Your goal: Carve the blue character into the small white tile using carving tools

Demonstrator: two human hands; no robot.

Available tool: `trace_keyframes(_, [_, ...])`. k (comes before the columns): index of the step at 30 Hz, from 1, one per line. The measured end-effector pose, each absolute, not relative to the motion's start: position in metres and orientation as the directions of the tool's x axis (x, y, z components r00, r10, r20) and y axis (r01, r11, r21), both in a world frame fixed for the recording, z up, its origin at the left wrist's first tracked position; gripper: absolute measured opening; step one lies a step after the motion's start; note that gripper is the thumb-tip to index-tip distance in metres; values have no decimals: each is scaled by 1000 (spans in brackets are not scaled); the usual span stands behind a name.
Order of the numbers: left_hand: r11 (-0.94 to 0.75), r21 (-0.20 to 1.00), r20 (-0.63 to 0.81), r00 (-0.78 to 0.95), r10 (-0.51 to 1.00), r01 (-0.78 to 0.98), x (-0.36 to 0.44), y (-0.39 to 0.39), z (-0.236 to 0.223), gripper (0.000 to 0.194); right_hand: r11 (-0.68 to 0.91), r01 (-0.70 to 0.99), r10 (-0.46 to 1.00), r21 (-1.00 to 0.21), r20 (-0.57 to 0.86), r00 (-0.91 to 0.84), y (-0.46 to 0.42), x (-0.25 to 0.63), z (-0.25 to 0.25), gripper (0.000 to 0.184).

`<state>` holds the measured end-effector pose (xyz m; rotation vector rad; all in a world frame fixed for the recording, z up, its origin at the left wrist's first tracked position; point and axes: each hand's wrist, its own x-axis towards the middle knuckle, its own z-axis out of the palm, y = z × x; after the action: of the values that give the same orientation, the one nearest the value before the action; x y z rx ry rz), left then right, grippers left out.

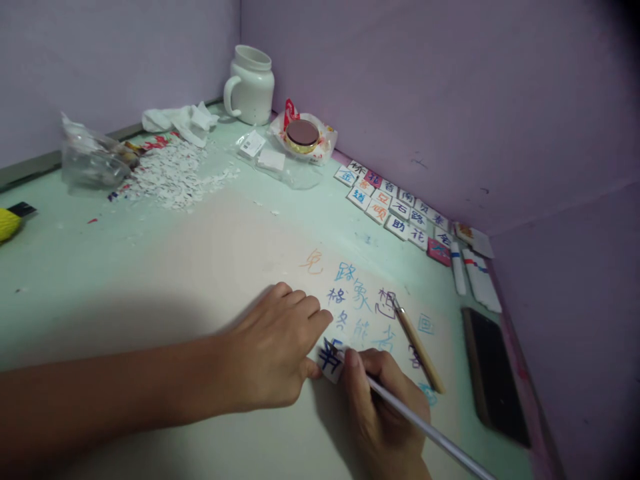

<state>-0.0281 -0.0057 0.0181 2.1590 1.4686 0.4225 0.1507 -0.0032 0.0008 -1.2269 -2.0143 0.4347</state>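
My left hand (285, 340) is closed, its fingers curled and its thumb pressed at the lower left edge of a small white tile (331, 373) with a dark blue character on it. From the other side my right hand (385, 407) grips a slim silver-handled craft knife (425, 423) like a pen. Its dark tip meets the upper part of the tile. Both hands rest on a pale sheet (230, 267) written over with coloured characters. A wooden-handled carving tool (420, 350) lies just beyond my right hand.
Rows of small character tiles (400, 208) line the right wall, with white pens (481, 280) and a black phone (495, 373) nearer. A white mug (253, 87), a round tin (303, 135), a heap of white shavings (173, 175) and a plastic bag (95, 160) stand behind.
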Motion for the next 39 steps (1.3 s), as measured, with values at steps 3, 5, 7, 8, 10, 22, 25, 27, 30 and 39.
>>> trace_keyframes(3, [-299, 549, -21, 371, 928, 780, -28, -6, 18, 31, 500, 643, 861, -580, 409, -301, -3, 152, 0, 29])
trace_keyframes(5, [-301, 548, -18, 370, 929, 780, -28, -7, 17, 31, 487, 654, 869, -578, 396, -298, -4, 152, 0, 30])
trace_keyframes(7, [-304, 549, -10, 370, 929, 778, -28, -7, 16, 31, 471, 660, 878, -586, 383, -287, -5, 152, 1, 30])
trace_keyframes(8, [-306, 549, -7, 370, 929, 778, -28, -7, 16, 31, 468, 658, 880, -590, 380, -285, -5, 151, 1, 29])
trace_keyframes(10, [-304, 546, -10, 369, 929, 781, -28, -7, 16, 31, 475, 650, 877, -594, 382, -292, -5, 151, 2, 29])
trace_keyframes(22, [-299, 544, -12, 363, 932, 784, -27, -5, 17, 29, 517, 650, 854, -557, 392, -343, -5, 153, 4, 29])
trace_keyframes(25, [-297, 545, -5, 358, 934, 784, -27, -6, 18, 27, 521, 650, 851, -554, 394, -347, -5, 154, 4, 30])
trace_keyframes(27, [-299, 549, -3, 360, 933, 780, -28, -6, 18, 26, 523, 639, 851, -564, 393, -350, -5, 155, 3, 30])
trace_keyframes(30, [-295, 555, -10, 361, 933, 778, -28, -5, 18, 27, 520, 629, 853, -578, 393, -344, -6, 155, 2, 30])
trace_keyframes(39, [-272, 570, -37, 354, 934, 775, -27, -5, 20, 30, 513, 625, 857, -589, 394, -332, -7, 155, 2, 30])
